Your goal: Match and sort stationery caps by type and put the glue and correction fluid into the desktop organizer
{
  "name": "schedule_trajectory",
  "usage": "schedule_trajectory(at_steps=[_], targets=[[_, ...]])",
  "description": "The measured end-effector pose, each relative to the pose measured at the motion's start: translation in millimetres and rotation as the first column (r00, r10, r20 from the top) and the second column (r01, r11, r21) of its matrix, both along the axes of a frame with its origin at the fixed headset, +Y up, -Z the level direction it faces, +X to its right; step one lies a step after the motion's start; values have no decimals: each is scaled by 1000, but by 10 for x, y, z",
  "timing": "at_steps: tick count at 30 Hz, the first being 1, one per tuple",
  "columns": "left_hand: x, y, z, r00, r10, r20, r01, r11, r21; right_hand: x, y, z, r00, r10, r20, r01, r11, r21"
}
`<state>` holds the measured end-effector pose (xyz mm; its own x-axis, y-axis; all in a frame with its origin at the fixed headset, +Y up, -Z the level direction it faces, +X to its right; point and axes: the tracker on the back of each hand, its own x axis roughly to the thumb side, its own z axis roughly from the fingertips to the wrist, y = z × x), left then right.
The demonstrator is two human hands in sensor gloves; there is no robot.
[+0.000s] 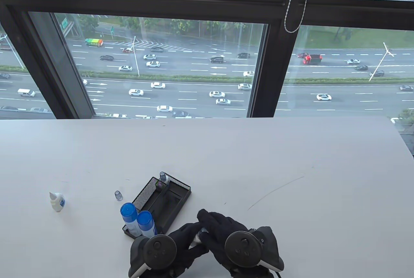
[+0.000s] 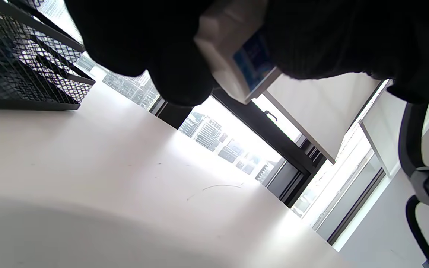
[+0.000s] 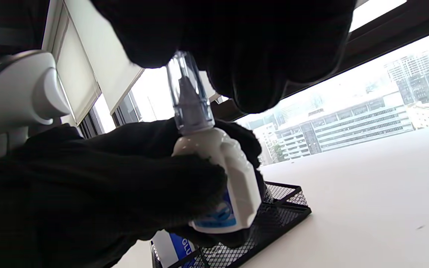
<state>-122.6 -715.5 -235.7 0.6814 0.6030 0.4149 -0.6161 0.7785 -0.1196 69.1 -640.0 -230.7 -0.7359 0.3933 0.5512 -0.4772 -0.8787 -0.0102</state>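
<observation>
white plastic catches the eye at the far left of the worktop [image 1: 291, 161]: a small uncapped bottle [image 1: 57, 201] stands alone there, well apart from everything else. further right a clear loose cap [image 1: 118, 195] sits upright just beside the black mesh organizer [image 1: 176, 198]. two blue-capped glue sticks [image 1: 137, 220] stand in the organizer's near end, and a small capped bottle [image 1: 163, 179] stands in its far corner. just right of the organizer, near the front edge, the two gloved hands meet. the left hand [image 1: 186, 240] has its fingers curled round the body of a white correction fluid bottle [image 3: 229, 186] with a blue label, holding it upright above the worktop. the right hand [image 1: 223, 229] comes down over it from above, its fingertips [image 3: 251, 89] pinching the transparent cap [image 3: 188, 96] that sits over the bottle's nozzle. whether that cap is fully seated, i cannot tell.
</observation>
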Motion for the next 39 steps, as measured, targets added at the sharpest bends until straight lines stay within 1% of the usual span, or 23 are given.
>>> schedule_trajectory(at_steps=[3, 5, 6, 10, 16, 18, 19, 21, 25, 27, 28, 29, 30, 31, 32, 35, 37, 39], targets=[[7, -2, 2, 1000, -5, 1, 5, 1000, 0, -39, -4, 48, 1000, 23, 10, -23, 999, 25], [8, 2, 12, 1000, -5, -4, 5, 1000, 15, -52, -17, 68, 998, 49, 40, -52, 997, 65], [8, 13, 16, 1000, 0, -25, 1, 999, 36, -52, -21, 75, 998, 42, 52, -47, 995, 86], [17, 57, 23, 1000, 19, -24, -17, 998, 63, -43, -23, 117, 997, -27, 67, 19, 994, 111], [12, 114, 55, 999, 32, -34, -28, 992, 121, -57, -13, 169, 995, -60, 77, 47, 985, 166], [35, 141, 65, 999, 25, -27, -21, 990, 138, -77, 3, 192, 995, -27, 95, 8, 980, 200], [34, 142, 70, 999, -1, -37, 6, 989, 145, -87, -16, 216, 994, -17, 106, -7, 974, 224], [27, 135, 65, 999, -15, -43, 21, 988, 153, -102, -36, 225, 994, 3, 108, -29, 970, 241], [28, 132, 74, 999, -16, -46, 22, 992, 127, -66, -47, 176, 996, -23, 89, 7, 983, 186], [50, 114, 102, 999, -16, -50, 24, 987, 160, -18, -54, 173, 994, -54, 90, 40, 988, 148], [64, 109, 107, 999, -23, -50, 31, 987, 159, -12, -58, 180, 994, -63, 94, 48, 987, 152], [80, 97, 121, 998, -39, -54, 47, 987, 157, -15, -54, 191, 993, -29, 113, 8, 984, 181], [95, 88, 127, 997, -49, -54, 57, 985, 165, -17, -39, 202, 989, 33, 145, -62, 978, 200], [108, 83, 134, 996, -69, -54, 78, 982, 170, -23, -32, 205, 985, 71, 160, -103, 975, 199], [117, 80, 144, 994, -90, -58, 99, 978, 182, -33, -32, 203, 980, 112, 163, -139, 976, 169], [126, 71, 147, 993, -108, -49, 115, 978, 174, -48, -61, 200, 991, 42, 126, -61, 986, 156], [130, 66, 155, 992, -118, -40, 123, 979, 164, -49, -58, 198, 990, 72, 121, -89, 986, 143], [157, 103, 185, 992, -121, -48, 128, 971, 201, -66, -69, 194, 990, 89, 111, -103, 986, 129]])
